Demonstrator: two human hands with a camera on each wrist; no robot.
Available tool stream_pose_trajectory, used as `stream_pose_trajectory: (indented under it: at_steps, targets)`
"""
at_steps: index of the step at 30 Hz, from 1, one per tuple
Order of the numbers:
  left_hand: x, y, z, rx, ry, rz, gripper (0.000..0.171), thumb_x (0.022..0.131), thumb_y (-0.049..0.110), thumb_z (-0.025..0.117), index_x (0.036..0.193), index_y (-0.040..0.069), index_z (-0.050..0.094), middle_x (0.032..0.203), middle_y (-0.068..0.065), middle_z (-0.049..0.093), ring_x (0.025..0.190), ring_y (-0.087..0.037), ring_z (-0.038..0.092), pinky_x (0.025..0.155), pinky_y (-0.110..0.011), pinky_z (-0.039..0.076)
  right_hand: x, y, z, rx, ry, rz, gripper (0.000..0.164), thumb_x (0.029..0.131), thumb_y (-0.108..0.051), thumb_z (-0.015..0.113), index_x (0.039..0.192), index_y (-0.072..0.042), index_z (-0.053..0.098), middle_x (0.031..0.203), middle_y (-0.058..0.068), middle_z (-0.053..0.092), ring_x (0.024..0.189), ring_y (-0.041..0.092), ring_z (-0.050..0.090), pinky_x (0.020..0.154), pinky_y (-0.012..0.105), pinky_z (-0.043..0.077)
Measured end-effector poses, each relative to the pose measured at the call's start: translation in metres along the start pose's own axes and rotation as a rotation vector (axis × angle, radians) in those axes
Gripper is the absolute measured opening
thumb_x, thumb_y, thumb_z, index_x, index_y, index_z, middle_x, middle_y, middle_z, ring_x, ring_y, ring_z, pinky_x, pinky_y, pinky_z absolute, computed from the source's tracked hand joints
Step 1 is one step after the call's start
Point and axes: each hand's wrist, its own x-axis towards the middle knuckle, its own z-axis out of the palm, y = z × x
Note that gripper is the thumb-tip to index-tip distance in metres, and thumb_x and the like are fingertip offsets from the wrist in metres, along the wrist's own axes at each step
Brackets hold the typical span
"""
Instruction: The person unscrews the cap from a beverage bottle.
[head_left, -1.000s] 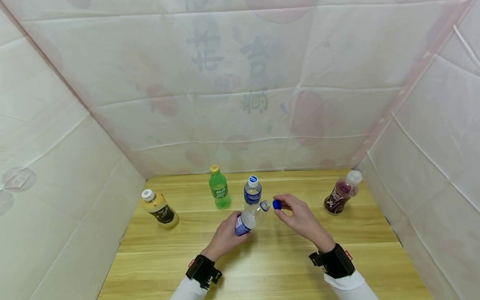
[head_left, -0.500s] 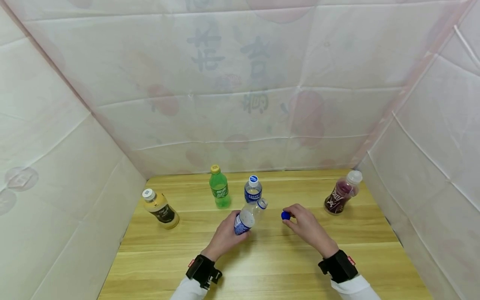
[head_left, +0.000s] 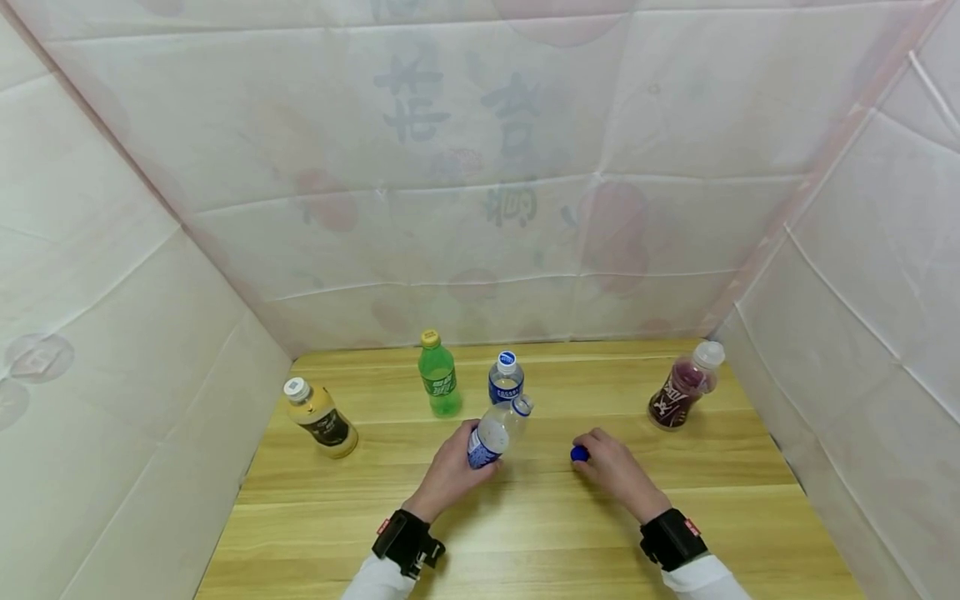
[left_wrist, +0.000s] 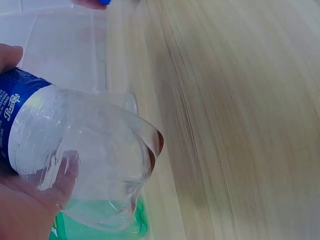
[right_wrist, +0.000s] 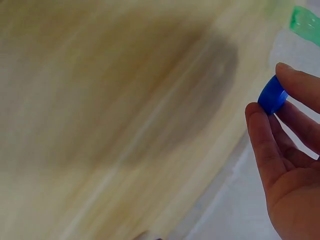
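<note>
The loose cap (right_wrist: 273,96) is solid blue; the clear front bottle (left_wrist: 95,130) has a blue label (left_wrist: 22,102) lettered white. The green bottle (head_left: 437,363) is yellow-capped, the yellow bottle (head_left: 312,409) black-labelled, the purple bottle (head_left: 692,377) white-capped. Wood grain streaks the yellow-tan desk (head_left: 540,542); pink blotches mark the whitish cloth (head_left: 285,100).

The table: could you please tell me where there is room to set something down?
Bare table lies between the yellow bottle and left hand, and between the purple bottle and capped clear bottle. The middle, around the held bottle, is crowded.
</note>
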Motion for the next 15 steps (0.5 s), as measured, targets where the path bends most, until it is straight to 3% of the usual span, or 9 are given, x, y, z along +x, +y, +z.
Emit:
stream_pose_trajectory:
  at_steps: [15]
  targets:
    - [-0.001,0.001,0.0,-0.013,-0.001,0.001,0.07,0.085,0.026,0.085,0.141,0.001,0.05,0.129,-0.017,0.064,0.114,-0.032,0.064,0.096,-0.053,0.055,-0.003,0.012,0.019,-0.035,-0.033,0.026,0.023,0.085,-0.011,0.086,0.101,-0.003,0.071,0.089,0.004,0.059,0.08,0.018,0.06,0.072,0.039,0.057]
